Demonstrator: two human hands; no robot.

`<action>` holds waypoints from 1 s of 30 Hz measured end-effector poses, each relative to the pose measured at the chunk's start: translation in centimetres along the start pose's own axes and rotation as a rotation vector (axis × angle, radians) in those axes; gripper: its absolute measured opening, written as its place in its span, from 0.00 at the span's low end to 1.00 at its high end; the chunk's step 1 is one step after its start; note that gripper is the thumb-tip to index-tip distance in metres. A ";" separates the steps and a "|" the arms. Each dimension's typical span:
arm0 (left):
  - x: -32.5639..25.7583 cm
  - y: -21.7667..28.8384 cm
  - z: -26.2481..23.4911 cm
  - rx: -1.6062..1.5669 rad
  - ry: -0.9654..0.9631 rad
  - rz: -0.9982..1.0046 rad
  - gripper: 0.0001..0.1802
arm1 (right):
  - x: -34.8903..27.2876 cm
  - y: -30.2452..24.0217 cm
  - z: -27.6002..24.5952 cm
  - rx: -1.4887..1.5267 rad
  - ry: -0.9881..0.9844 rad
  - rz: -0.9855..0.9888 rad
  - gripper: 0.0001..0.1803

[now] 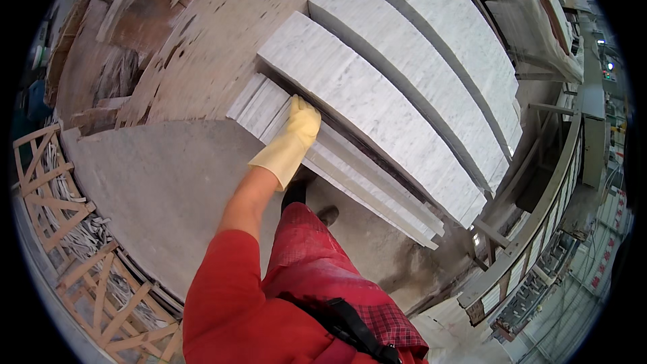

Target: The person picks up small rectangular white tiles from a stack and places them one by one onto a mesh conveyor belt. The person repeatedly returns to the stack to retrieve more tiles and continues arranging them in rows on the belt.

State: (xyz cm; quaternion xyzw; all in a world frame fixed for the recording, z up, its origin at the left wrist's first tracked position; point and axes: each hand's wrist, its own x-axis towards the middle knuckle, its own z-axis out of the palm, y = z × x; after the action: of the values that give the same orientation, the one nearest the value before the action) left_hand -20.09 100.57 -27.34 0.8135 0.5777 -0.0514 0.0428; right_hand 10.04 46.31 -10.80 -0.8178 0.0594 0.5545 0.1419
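Note:
My left hand (300,123) wears a long yellow rubber glove and lies on a low row of narrow white-grey marble strips (264,113). Its fingers bend over the upper edge of one strip, close against the nearest marble stack; their tips are partly hidden. Beyond the hand stand three long stacks of white marble, the near one (364,111), the middle one (411,61) and the far one (441,17), with dark gaps between them. The strips lean along the near stack's side. My right hand is out of sight.
A worn plywood sheet (216,40) spreads at the upper left. Wooden crates (74,229) holding pale strips line the left edge. Along the right runs a curved metal-framed bench (532,222). My shoe (328,215) stands on the dusty concrete floor (162,189) beside the strips.

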 end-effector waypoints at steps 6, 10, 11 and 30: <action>-2.4 1.2 -1.0 -0.049 0.039 0.121 0.22 | 0.1 1.2 0.5 0.056 0.010 0.012 0.26; -3.1 1.3 -1.0 -0.207 0.120 0.132 0.30 | 1.2 2.6 0.2 0.072 0.016 -0.005 0.26; -3.4 1.1 -1.2 -0.256 0.139 0.108 0.34 | 1.5 3.2 0.1 0.072 0.024 -0.014 0.26; -6.1 1.4 -3.3 -0.319 -0.288 -0.541 0.66 | -3.1 3.5 4.5 0.123 0.052 0.047 0.27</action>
State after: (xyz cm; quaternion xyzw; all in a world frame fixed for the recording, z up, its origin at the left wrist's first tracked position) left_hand -20.63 94.78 -23.21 0.5984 0.7613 -0.0842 0.2352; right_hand 3.97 44.13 -10.08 -0.8202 0.1161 0.5314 0.1772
